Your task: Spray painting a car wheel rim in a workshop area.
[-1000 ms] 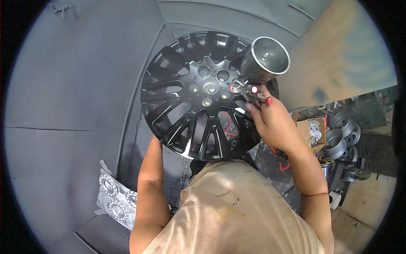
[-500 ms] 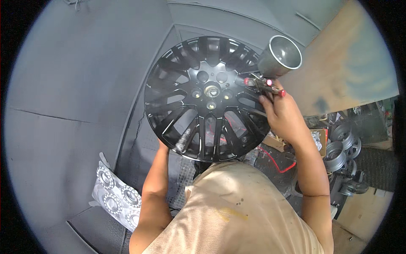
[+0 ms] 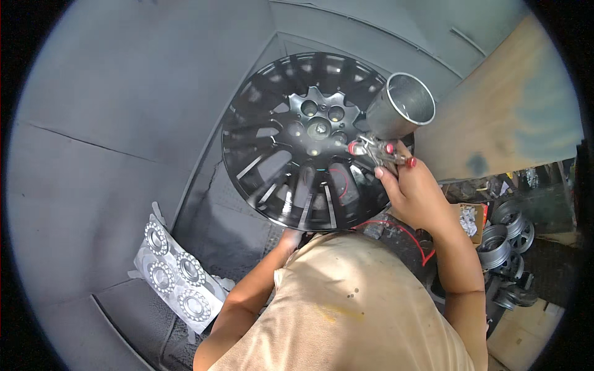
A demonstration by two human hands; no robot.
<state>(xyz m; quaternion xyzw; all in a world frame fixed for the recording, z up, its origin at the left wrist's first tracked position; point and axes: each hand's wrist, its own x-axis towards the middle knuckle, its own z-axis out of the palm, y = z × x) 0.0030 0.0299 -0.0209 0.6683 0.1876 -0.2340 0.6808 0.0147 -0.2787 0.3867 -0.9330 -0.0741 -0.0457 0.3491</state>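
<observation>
Wheel sits mid-scene; right hand grips the gun by its right side, left hand is at its near edge (can't tell if it's holding). Cup looks open, so tilting the gun too far could slop whatever's inside.

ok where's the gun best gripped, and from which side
The gun is probably best held by its handle, mostly hidden in the right hand, coming from the right: its nozzle points left toward the wheel, and its open cup sits above.
</observation>
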